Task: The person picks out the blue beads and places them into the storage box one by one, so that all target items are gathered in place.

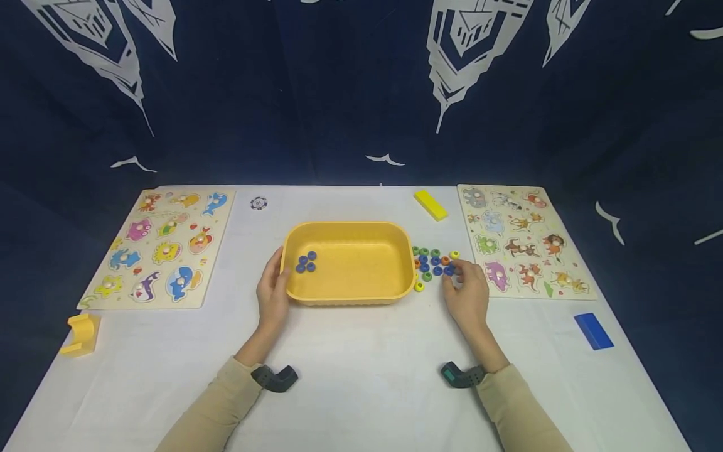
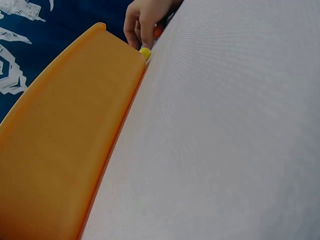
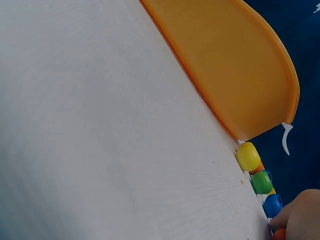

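Observation:
A yellow plastic tray [image 1: 350, 297] stands in the middle of the table, with several blue beads [image 1: 302, 260] inside near its left end. My left hand [image 1: 273, 300] holds the tray's left end, thumb at the rim and fingers along the outer wall. Right of the tray lies a loose group of green, blue, orange and yellow beads. At that group's right edge, my right hand [image 1: 467, 292] has thumb and fingertips around a blue bead [image 1: 449, 270]. In the right wrist view, a yellow bead [image 3: 247, 157] and a green bead [image 3: 261, 182] lie between tray and hand.
Animal puzzle boards lie at the left [image 1: 160, 251] and right [image 1: 525, 242]. A yellow block [image 1: 431, 205] and a patterned round chip [image 1: 258, 203] are toward the back. A blue block [image 1: 594, 331] lies at the right, a curved yellow block [image 1: 82, 334] at the left.

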### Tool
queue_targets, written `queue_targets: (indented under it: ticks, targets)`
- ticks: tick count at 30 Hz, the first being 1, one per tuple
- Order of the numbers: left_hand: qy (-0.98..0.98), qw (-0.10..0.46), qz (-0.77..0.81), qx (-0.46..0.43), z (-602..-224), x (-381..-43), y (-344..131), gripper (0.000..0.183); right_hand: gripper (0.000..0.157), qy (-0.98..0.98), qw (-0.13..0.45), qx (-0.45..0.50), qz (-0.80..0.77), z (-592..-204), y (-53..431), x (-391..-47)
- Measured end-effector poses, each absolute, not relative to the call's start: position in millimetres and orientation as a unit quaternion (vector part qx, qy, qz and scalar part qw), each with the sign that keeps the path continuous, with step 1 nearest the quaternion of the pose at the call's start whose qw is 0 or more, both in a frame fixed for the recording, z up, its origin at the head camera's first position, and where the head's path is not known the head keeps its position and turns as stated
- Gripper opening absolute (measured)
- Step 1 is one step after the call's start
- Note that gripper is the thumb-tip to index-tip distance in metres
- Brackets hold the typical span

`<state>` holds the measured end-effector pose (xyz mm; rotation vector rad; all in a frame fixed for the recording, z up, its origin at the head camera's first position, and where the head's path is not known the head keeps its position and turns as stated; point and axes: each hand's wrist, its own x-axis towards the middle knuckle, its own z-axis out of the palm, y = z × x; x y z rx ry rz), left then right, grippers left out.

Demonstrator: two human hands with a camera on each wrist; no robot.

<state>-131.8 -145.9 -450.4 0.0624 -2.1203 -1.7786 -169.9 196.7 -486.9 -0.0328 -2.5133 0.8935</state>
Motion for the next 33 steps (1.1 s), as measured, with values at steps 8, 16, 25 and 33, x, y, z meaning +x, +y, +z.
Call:
queue_targets:
  ticks: [8, 16, 25, 33]
  targets:
    - [-0.751, 0.191, -0.632, 0.019, -448.9, -130.9, -146.0, 0.043, 0.023, -0.905, 0.260, -0.010, 0.336, -476.5, 193.7, -168.2]
    - [-0.751, 0.188, -0.633, 0.022, -450.7, -131.5, -146.8, 0.043, 0.023, -0.887, 0.250, 0.078, 0.380, -419.1, 154.6, -176.1]
    - [-0.745, 0.191, -0.639, 0.017, -452.5, -132.7, -146.9, 0.043, 0.022, -0.893, 0.111, 0.168, 0.402, -395.1, 73.6, -204.5]
    - [-0.738, 0.192, -0.646, 0.006, -453.1, -132.7, -147.9, 0.043, 0.019, -0.915, -0.018, 0.175, 0.364, -404.5, 23.4, -223.2]
